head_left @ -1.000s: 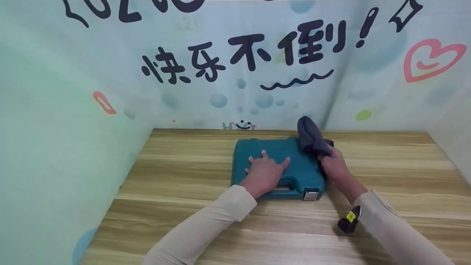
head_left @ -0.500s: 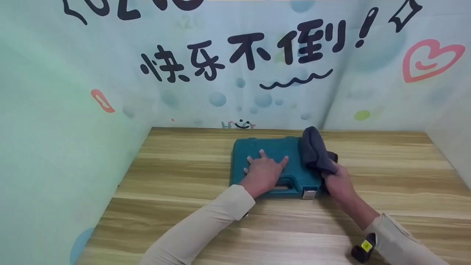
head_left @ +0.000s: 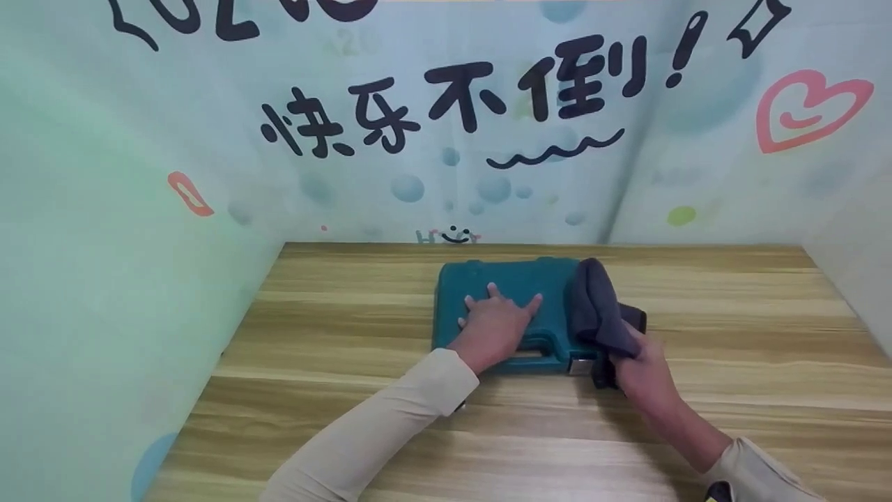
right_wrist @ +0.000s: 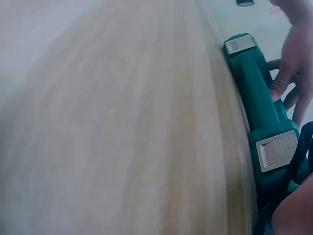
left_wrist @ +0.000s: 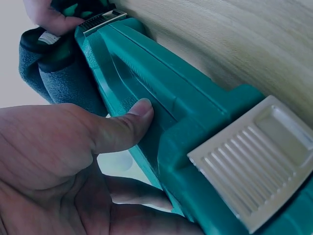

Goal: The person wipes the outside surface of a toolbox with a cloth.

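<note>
A teal plastic case (head_left: pixel 523 279) with a carry handle lies flat on the wooden table. Spread out on its lid, my left hand (head_left: pixel 493 326) rests with straight fingers; in the left wrist view its thumb (left_wrist: pixel 129 128) touches the side by the handle. My right hand (head_left: pixel 647 369) grips a folded dark grey cloth (head_left: pixel 596 307) against the case's right end, and part of the cloth hangs over the front corner. Silver latches show beside the handle, the nearer latch (left_wrist: pixel 254 164) large in the left wrist view. The cloth hides the right edge of the lid.
The wooden table (head_left: pixel 334 307) extends on both sides of the case and in front of it. A printed backdrop (head_left: pixel 390 209) with black lettering stands behind the table's rear edge, and pale walls flank it.
My right hand has drawn the cloth toward me and slightly right, from the case's rear right corner along its right side. The left hand stays on the lid.
</note>
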A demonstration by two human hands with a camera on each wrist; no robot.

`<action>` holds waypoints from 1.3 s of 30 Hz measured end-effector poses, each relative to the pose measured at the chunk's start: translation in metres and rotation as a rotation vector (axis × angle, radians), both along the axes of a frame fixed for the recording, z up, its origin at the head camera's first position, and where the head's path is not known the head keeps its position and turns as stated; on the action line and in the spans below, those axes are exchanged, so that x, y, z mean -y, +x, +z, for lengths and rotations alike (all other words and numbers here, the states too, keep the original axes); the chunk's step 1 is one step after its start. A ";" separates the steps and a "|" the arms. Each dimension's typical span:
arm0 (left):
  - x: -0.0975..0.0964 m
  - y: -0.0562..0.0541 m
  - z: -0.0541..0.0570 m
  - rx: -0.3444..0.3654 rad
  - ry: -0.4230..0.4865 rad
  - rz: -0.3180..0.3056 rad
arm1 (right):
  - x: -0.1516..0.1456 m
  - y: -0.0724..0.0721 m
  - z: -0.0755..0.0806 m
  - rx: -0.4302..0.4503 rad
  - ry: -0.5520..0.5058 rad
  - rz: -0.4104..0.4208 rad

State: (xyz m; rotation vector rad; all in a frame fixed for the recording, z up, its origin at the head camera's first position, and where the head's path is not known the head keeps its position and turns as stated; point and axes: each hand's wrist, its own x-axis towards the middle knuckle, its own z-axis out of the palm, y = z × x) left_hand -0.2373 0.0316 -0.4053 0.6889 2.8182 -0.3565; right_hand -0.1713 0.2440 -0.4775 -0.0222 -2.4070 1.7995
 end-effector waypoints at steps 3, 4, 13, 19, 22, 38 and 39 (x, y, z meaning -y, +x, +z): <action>0.001 -0.001 -0.001 0.006 0.001 -0.008 | -0.001 -0.001 0.000 0.038 0.038 0.034; 0.002 -0.002 -0.001 0.010 0.004 -0.010 | -0.001 -0.001 0.000 0.056 0.040 0.042; 0.013 -0.011 0.012 0.090 0.091 -0.041 | -0.008 -0.007 0.003 0.075 0.103 0.076; 0.031 -0.012 0.025 0.175 0.126 -0.054 | -0.017 -0.009 0.003 0.026 0.217 0.111; 0.043 -0.014 0.027 0.224 0.176 -0.019 | -0.023 -0.012 0.003 -0.004 0.257 0.131; 0.087 -0.012 -0.005 0.279 0.471 0.114 | -0.035 -0.017 0.001 -0.035 0.204 0.210; 0.086 -0.010 -0.004 0.278 0.457 0.113 | -0.036 -0.017 0.001 -0.024 0.200 0.209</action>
